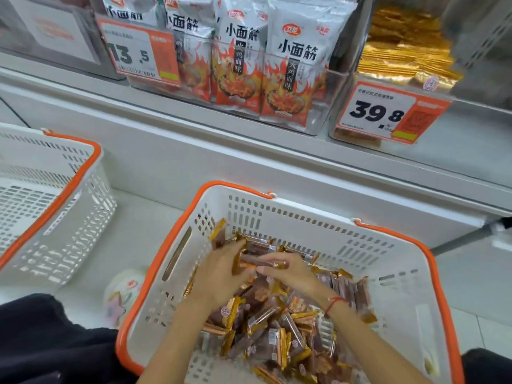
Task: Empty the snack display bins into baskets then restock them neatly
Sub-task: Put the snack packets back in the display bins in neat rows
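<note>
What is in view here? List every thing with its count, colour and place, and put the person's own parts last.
basket with snacks: one, white with orange rim, centre foreground
small snack packets: many, gold and brown, piled in that basket
second basket: one, white with orange rim, left; no goods show in it
flame-print bags: four or so, white and red, upright in the clear shelf bin
gold packets: a stack, gold, in the bin at upper right
price tag 13.5: one, white and orange, on the left bin front
price tag 39.8: one, white and orange, on the right bin front
red string bracelet: one, on the right wrist
left hand: fingers curled on a few gold-edged packets
right hand: fingers pinch the same bunch
</note>
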Tool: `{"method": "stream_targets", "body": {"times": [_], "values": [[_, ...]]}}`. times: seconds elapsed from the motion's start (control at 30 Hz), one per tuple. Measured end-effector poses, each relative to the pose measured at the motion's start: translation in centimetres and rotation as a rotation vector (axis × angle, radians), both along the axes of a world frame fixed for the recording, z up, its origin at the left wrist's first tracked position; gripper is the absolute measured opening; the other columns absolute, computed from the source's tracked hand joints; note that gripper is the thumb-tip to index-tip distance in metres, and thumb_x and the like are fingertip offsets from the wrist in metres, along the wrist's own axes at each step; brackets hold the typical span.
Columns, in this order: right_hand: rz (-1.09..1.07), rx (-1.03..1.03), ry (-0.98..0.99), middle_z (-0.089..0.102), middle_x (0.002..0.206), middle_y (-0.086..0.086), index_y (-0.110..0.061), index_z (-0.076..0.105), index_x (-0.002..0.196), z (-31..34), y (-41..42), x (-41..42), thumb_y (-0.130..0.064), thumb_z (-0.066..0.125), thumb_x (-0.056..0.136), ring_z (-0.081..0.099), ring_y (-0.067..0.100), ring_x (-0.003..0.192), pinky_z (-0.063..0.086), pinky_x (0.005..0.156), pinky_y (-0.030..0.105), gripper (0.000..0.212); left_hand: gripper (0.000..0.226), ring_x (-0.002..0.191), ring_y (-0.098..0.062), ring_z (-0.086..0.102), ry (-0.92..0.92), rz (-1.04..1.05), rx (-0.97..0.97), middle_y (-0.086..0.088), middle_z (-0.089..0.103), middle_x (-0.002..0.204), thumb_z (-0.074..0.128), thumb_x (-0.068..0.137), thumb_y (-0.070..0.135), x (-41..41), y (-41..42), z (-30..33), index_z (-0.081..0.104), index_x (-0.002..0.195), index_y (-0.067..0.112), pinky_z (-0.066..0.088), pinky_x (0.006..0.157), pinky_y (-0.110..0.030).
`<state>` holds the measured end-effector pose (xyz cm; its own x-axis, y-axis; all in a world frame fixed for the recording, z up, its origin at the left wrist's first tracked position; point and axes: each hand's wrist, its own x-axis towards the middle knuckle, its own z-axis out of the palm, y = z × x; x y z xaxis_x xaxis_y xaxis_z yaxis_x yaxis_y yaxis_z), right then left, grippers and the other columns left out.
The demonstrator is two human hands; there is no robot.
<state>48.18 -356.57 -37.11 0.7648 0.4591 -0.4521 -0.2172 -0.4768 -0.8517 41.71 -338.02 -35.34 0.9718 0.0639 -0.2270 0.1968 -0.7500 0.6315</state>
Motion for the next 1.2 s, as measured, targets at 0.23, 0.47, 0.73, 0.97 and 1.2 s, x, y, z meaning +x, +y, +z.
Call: {"method": "stream_targets", "body": {"times": [0.23,0.47,0.73,0.97,1.2], "values": [[0.146,-0.257,-0.190,0.052,0.137,0.001,-0.016,0.048,0.138,-1.9,1.1,2.3,-0.021,0.047,0.102,0.055,0.015,0.121,0.042,0.087,0.011,0.037,0.024,0.087,-0.021,0.065,0.048,0.678,-0.565,-0.009,0.068,0.093,0.066,0.092,0.029,1.0,1.0,-0.1,0.062,0.100,0.007,0.055,0.085,-0.043],[0.380,-0.582,-0.427,0.055,0.116,0.003,-0.025,0.043,0.119,-5.7,3.9,-0.3,-0.027,0.066,0.088,0.057,0.022,0.105,0.050,0.089,0.036,0.039,0.027,0.087,-0.010,0.067,0.177,0.739,-1.064,-0.006,0.071,0.102,0.056,0.098,0.017,0.8,1.3,1.2,0.058,0.122,0.005,0.056,0.073,-0.017],[-0.194,-0.223,-0.403,0.067,0.093,-0.024,-0.033,0.068,0.107,1.1,0.5,-0.5,-0.022,0.073,0.085,0.067,0.003,0.085,0.054,0.075,0.018,0.025,0.023,0.103,-0.022,0.066,0.175,0.739,-1.177,-0.010,0.070,0.109,0.057,0.096,0.025,1.5,0.3,2.3,0.060,0.116,0.014,0.051,0.093,-0.033],[-0.079,-0.058,-1.037,0.064,0.119,-0.017,-0.027,0.071,0.112,8.6,-0.3,-1.1,-0.008,0.072,0.084,0.058,-0.004,0.112,0.049,0.094,0.015,0.034,0.036,0.111,-0.021,0.064,0.170,0.558,-1.108,-0.008,0.067,0.122,0.045,0.102,0.037,1.3,-2.4,4.3,0.055,0.132,0.022,0.053,0.091,-0.036],[0.340,-0.274,-0.920,0.020,0.157,-0.020,-0.041,0.038,0.144,7.3,-1.6,-3.3,-0.039,0.042,0.095,0.002,-0.003,0.146,0.000,0.119,0.028,0.049,0.032,0.111,-0.012,0.064,0.148,0.354,-1.212,0.001,0.069,0.121,0.045,0.100,0.040,1.2,-3.8,6.1,0.070,0.117,0.029,0.049,0.098,-0.046]]}}
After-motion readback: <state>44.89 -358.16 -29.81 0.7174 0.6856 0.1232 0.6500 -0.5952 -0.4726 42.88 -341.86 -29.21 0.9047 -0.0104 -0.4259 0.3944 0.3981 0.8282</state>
